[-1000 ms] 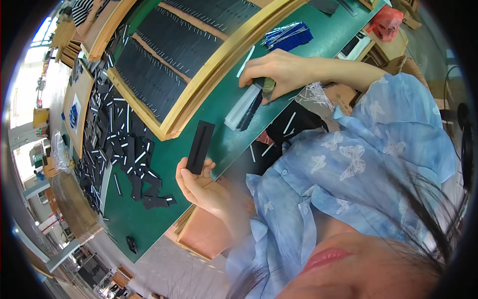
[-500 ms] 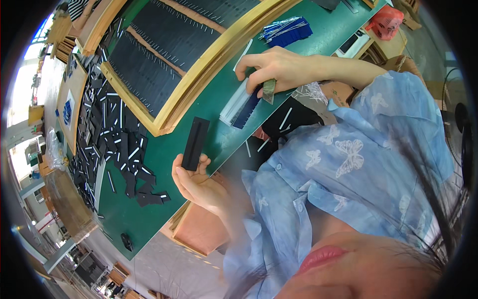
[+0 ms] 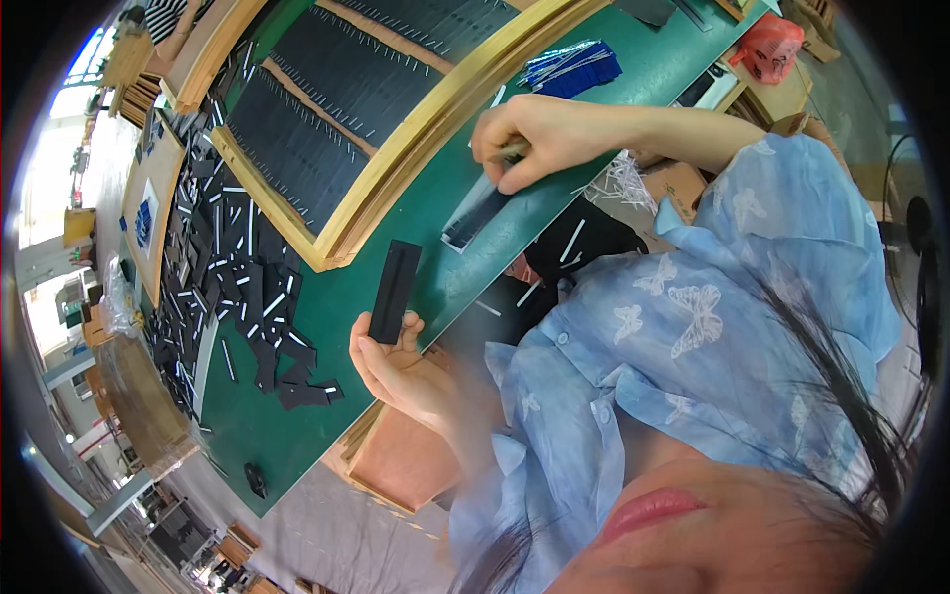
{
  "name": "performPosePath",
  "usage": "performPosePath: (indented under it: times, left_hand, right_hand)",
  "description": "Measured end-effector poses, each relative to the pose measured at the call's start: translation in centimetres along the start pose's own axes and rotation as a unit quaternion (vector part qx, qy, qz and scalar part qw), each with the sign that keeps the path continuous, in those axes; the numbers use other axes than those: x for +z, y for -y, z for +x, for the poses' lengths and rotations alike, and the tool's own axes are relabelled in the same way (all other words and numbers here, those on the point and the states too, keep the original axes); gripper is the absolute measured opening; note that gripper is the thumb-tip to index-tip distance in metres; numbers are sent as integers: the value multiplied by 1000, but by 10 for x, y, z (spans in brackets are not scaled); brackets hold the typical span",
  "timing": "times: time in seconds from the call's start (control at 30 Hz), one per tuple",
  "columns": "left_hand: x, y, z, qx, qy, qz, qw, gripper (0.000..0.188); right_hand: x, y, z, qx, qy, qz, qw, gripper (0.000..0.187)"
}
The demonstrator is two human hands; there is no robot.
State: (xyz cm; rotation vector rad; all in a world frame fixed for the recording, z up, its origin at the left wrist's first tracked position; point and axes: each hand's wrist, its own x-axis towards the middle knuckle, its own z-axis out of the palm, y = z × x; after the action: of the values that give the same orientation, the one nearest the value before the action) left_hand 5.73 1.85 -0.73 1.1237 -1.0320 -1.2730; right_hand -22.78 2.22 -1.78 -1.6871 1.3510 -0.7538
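My left hand [image 3: 401, 376] is closed on a flat black rectangular strip [image 3: 396, 294], its thumb and fingers gripping the lower end while the rest stands up free. Farther right, my right hand [image 3: 524, 144] has its fingers curled around a small flat greenish piece [image 3: 511, 150], mostly hidden and blurred by motion. Just below these fingers lies a dark strip with pale edges [image 3: 473, 224] on the green table [image 3: 426, 223]. My right fingers cover its far end; whether they touch it I cannot tell.
A wooden-framed tray [image 3: 332, 247] holds rows of black strips. Loose black and white pieces [image 3: 262, 297] lie heaped at the left. Blue packets [image 3: 574, 69] lie beyond my right hand. A black object [image 3: 255, 480] sits near the table corner; a red plastic bag [image 3: 767, 49] is at far right.
My right hand has turned and moved slightly left, its fingers curling further inward; the greenish piece is now mostly hidden. The left hand keeps hold of the black strip, with little motion.
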Motion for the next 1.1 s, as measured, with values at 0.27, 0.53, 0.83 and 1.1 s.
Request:
performPosePath:
  times: [0.27,0.53,0.83,1.1]
  left_hand:
    - [-9,5,1,15,7,7,1000,40]
    - [-2,3,-2,-8,-6,5,1000,41]
    - [-9,12,7,-33,9,-21,999,48]
    - [34,9,1,-83,85,-63,991,64]
  right_hand:
    - [-3,-8,-10,-117,-83,-118,982,25]
    - [3,-2,-14,-120,-73,-179,974,23]
    - [-4,3,-19,-201,-87,-221,950,34]
    - [2,45,-15,-274,-89,-110,951,33]
